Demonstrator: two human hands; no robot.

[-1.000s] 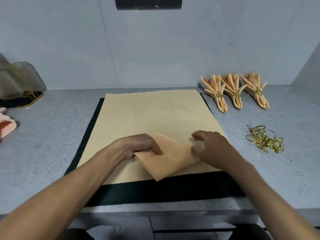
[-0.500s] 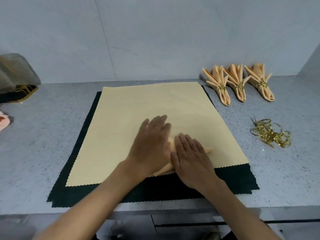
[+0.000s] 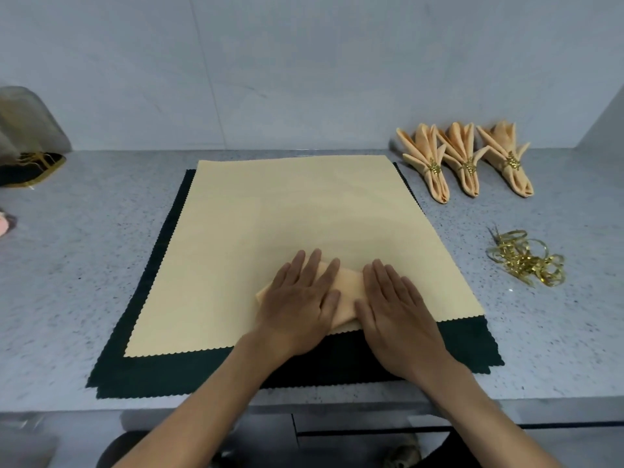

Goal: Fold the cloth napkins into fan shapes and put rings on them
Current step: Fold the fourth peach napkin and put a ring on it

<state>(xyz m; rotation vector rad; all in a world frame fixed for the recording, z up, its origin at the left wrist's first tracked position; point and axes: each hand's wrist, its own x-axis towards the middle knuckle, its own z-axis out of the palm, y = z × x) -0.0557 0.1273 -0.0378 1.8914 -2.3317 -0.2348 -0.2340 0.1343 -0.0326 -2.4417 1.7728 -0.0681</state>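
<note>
Folded napkin: on the cream mat, counter's near edge, long axis left-right. Left hand and right hand press it flat-fingered, gripping nothing. Gold rings nearer the right hand.

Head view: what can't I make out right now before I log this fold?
- Peach napkin: mostly under the left hand and right hand; its fold state is hidden.
- Gold rings: a tangled pile, too small to count.
- Pink thing: cut off by the left edge.
- Covered item at far left: partly cut off, veiled by sheer fabric.
- Rings on the three finished napkins: detail too small.
</note>
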